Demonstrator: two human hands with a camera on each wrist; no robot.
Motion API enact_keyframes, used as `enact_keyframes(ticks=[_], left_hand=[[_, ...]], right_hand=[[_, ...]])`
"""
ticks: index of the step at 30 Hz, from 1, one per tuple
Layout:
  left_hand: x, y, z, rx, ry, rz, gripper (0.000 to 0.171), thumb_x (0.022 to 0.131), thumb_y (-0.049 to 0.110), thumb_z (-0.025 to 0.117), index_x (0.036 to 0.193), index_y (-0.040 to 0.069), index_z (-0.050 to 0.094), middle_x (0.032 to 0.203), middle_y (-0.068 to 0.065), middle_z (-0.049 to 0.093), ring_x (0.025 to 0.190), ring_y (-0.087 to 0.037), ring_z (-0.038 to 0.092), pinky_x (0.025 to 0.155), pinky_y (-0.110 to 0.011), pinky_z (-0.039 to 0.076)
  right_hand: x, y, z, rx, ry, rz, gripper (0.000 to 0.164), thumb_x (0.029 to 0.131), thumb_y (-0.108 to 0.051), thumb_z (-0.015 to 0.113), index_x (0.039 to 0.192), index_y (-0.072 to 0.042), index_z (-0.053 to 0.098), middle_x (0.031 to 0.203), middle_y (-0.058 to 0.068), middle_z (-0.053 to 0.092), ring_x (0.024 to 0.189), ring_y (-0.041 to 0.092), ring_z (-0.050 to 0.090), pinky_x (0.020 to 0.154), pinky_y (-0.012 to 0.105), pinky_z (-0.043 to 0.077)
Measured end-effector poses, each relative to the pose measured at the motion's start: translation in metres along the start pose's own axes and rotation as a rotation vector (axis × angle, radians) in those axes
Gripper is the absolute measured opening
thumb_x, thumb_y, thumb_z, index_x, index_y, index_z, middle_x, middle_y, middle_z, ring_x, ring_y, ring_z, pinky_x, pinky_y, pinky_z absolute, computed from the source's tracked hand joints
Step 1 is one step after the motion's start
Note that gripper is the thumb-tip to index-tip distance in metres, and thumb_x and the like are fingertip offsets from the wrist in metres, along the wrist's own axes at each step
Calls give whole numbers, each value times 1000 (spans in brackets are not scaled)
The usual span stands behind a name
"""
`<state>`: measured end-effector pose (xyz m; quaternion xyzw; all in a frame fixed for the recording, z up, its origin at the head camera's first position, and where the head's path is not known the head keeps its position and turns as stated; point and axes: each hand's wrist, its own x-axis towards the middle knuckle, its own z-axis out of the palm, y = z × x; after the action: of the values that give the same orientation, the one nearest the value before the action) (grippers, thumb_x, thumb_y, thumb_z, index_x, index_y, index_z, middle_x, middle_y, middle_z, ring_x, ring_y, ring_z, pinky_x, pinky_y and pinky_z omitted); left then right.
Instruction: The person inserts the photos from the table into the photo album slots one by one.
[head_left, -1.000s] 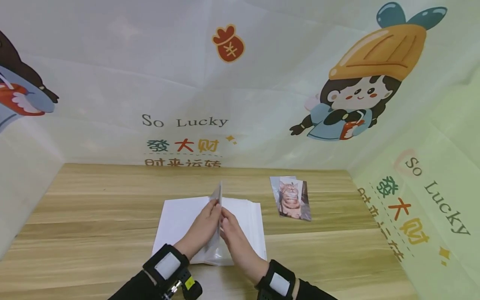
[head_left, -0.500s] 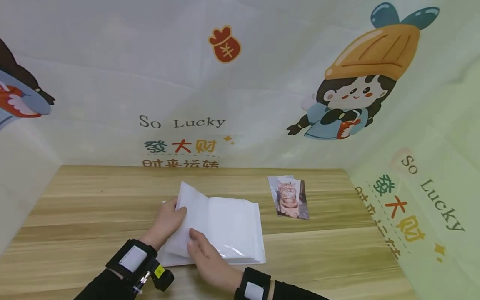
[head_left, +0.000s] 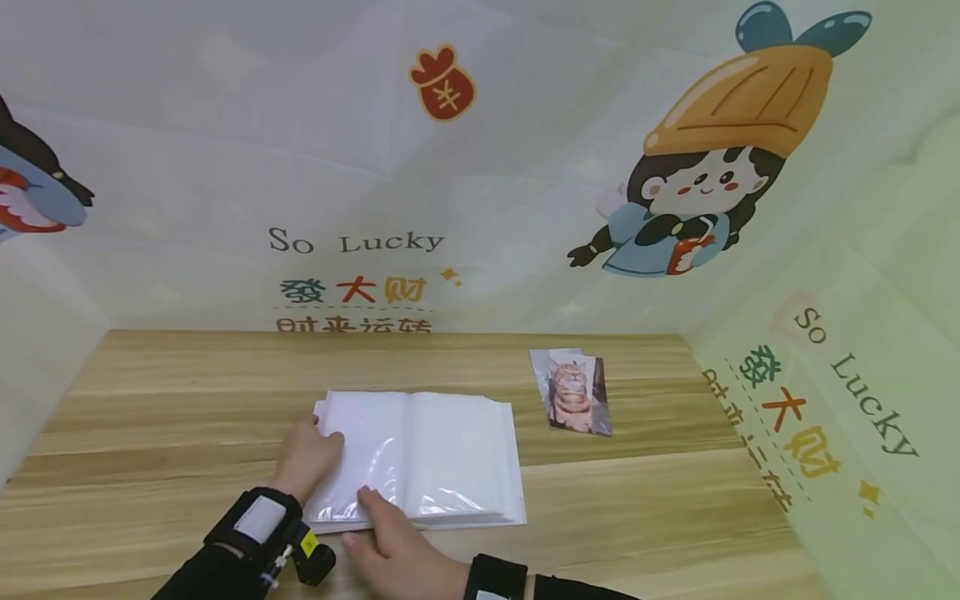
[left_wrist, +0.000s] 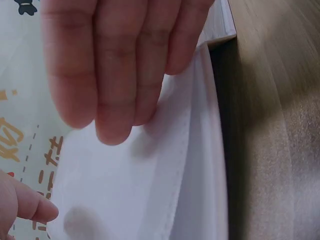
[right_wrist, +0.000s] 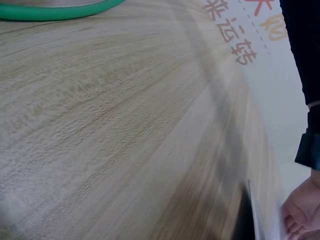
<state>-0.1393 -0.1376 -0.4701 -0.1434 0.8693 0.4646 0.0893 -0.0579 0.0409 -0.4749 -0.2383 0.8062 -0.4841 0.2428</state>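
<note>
A photo album (head_left: 459, 454) with white pages and glossy clear sleeves lies spread on the wooden table in the head view. My left hand (head_left: 307, 457) is at its left edge, thumb side over the left page. In the left wrist view, that hand's fingers (left_wrist: 115, 85) extend straight above the white page (left_wrist: 115, 180), and the thumb stands well apart. My right hand (head_left: 411, 552) is by the album's lower edge, its thumb near or on the left page's bottom and its other fingers apart from the thumb. The right wrist view does not show the right hand's fingers.
Several overlapping photo cards (head_left: 573, 393), a cat picture uppermost, lie right of the album. Printed cloth walls (head_left: 510, 208) enclose the wooden table (head_left: 637, 517) at the back and sides. A green curved edge (right_wrist: 60, 12) shows in the right wrist view.
The page held upright between both hands has swung left and now lies flat on the left side. My left hand moved left; my right hand moved left and down toward the album's lower edge.
</note>
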Motion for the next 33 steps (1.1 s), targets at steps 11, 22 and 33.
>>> enact_keyframes(ticks=[11, 22, 33], left_hand=[[-7, -5, 22, 230, 59, 78, 78, 93, 21, 66, 135, -33, 28, 135, -53, 32, 129, -66, 37, 105, -71, 39], [-13, -9, 37, 189, 38, 82, 77, 97, 15, 57, 144, -33, 19, 151, -55, 17, 146, -68, 16, 118, -75, 18], [-14, -7, 44, 181, 48, 62, 84, 99, 25, 60, 147, -30, 18, 154, -52, 17, 148, -65, 15, 120, -74, 15]], right_hand=[[7, -40, -64, -306, -281, 32, 53, 109, -29, 57, 151, 2, 51, 151, 11, 59, 137, 10, 54, 112, 23, 42], [34, -18, -207, -52, 331, 240, 90, 107, -31, 63, 168, 0, 6, 174, 25, 9, 159, 44, 17, 126, 59, 20], [15, 101, -271, -203, 734, 590, 96, 100, -34, 65, 152, 25, 12, 156, 48, 18, 149, 58, 18, 124, 61, 19]])
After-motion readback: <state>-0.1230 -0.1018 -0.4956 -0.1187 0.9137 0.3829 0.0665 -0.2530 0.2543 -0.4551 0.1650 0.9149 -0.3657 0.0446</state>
